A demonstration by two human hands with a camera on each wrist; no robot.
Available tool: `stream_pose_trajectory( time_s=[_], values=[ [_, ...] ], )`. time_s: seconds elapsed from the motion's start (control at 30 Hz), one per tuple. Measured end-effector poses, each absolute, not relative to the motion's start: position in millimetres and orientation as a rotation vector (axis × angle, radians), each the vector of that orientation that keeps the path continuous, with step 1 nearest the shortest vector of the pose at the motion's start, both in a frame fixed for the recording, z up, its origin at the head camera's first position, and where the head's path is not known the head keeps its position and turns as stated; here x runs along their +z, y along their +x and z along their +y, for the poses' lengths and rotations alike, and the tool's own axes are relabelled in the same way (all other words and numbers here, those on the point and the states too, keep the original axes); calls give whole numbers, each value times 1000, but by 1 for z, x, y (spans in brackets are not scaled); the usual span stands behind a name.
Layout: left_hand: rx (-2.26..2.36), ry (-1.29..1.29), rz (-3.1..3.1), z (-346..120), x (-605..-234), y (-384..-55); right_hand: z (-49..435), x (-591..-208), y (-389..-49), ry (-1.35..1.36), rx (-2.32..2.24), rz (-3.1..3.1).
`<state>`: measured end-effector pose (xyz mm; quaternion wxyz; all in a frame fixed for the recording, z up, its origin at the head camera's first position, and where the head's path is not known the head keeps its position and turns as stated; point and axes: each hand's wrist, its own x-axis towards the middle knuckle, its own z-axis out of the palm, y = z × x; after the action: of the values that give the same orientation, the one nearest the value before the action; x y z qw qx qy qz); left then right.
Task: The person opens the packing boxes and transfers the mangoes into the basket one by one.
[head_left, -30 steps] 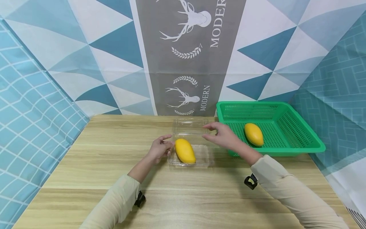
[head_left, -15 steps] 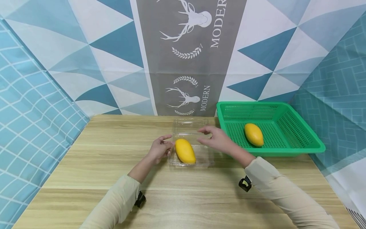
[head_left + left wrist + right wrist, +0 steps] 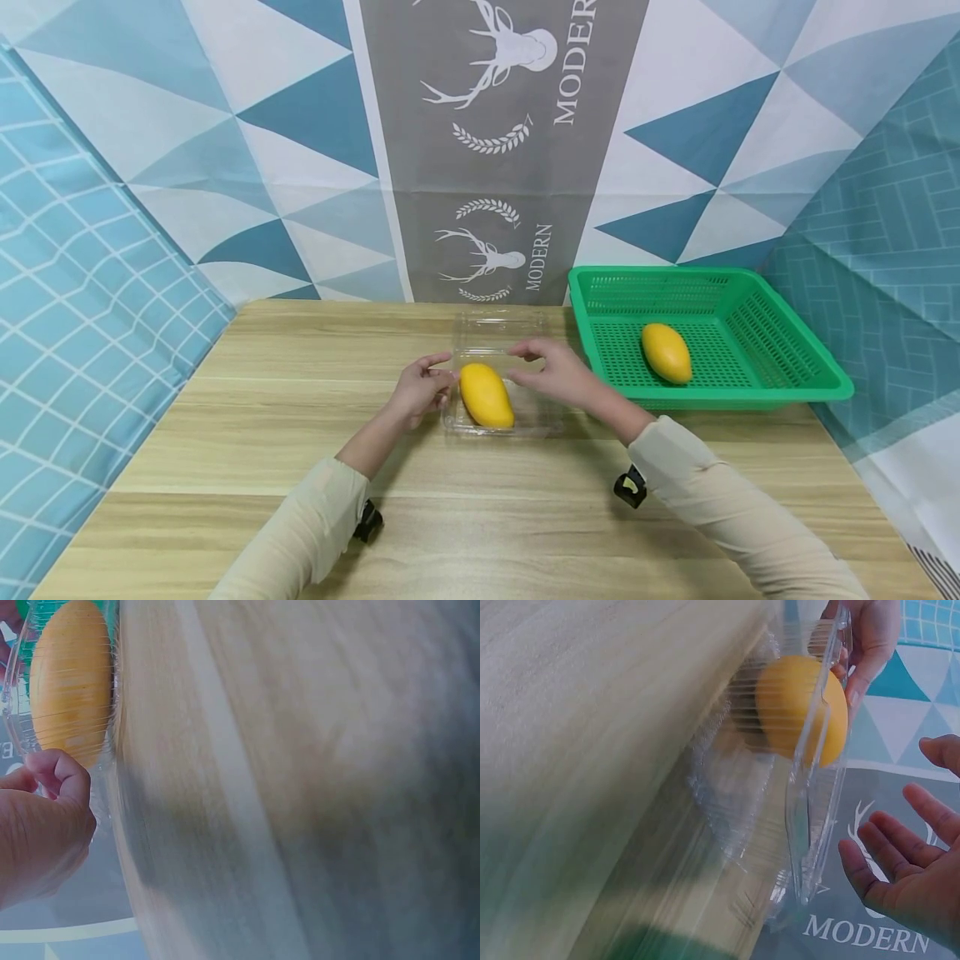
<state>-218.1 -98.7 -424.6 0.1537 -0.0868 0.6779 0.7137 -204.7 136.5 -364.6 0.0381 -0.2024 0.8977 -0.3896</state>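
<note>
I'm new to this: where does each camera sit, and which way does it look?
Head: on the person's head, facing forward and down at the table, clear box, green basket and patterned backdrop; left hand, right hand and sleeves show.
Left wrist: looks past the left hand, at the picture's left edge, toward the clear box; table fills most of the picture.
Right wrist: looks across the clear box; the right hand shows, with the left hand beyond.
Shared: both wrist views show the boxed mango and the left hand.
</note>
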Motion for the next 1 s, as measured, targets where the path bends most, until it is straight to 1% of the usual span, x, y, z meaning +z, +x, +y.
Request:
stream_pose_trajectory(
  time_s=[0.53,1.0],
  values=[
    [2051,-255,1936,-99,-423,-217,126,-377,-204,-560,-1254,2711],
    [2059,-253,1936,-98,-424,-218,114,-388,-201,-446,-1297,2711]
  ],
)
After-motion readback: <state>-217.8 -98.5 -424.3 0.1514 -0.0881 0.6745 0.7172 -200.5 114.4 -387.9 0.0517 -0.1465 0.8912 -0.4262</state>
